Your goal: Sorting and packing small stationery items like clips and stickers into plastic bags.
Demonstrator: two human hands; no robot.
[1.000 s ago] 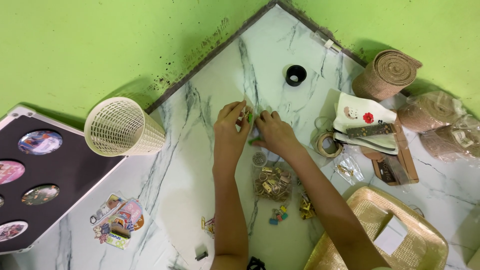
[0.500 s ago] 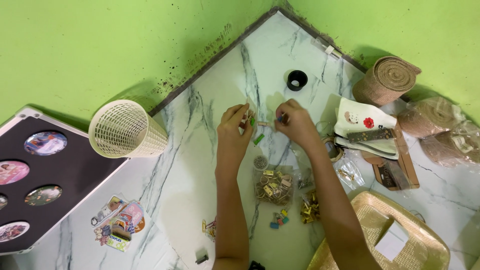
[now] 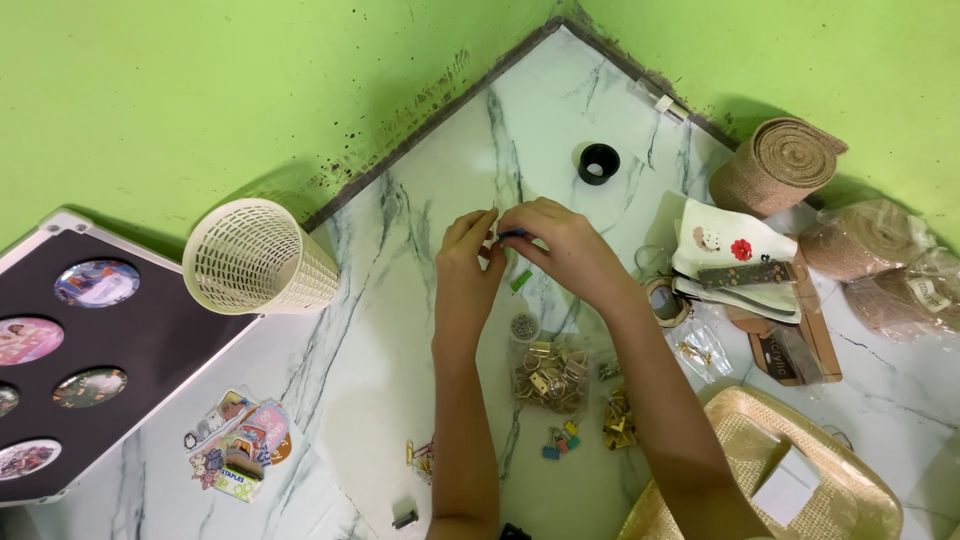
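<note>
Pinching a small blue item (image 3: 512,234) between them, the left hand (image 3: 466,262) and right hand (image 3: 556,245) meet above a bag of gold clips (image 3: 549,376) on the marble floor (image 3: 380,350)

- A single head-worn camera looks steeply down from above onto a white marble floor (image 3: 420,330) where it meets a green wall (image 3: 230,90).
- It sits near enough that both forearms reach up from the bottom edge, with the hands mid-frame.

White marble floor (image 3: 400,330) bears basket (image 3: 258,258), stickers (image 3: 238,452), clips (image 3: 550,375)
</note>
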